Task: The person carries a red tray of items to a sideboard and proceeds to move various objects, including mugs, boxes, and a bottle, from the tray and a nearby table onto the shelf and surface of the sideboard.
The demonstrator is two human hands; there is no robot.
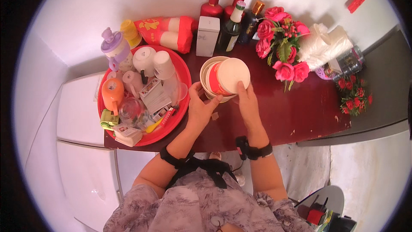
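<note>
A stack of white paper bowls (207,67) is held over the dark red table (276,119). My left hand (202,103) grips the near left side of the stack, thumb at its rim. A white paper container with a red band (215,80) lies tilted in the stack's mouth. Its round, pale end (234,75) faces up. My right hand (247,98) holds this tilted container at its near right edge, fingertips on the round end. Whether it is a cup or a bowl is hard to tell.
On the left, a red round tray (185,112) holds cups, an orange mug (112,93), card boxes and a glass jar. Several bottles (230,32), a white box (207,37) and a red pack of rolls (167,33) stand behind. Artificial roses (285,45) are at the right.
</note>
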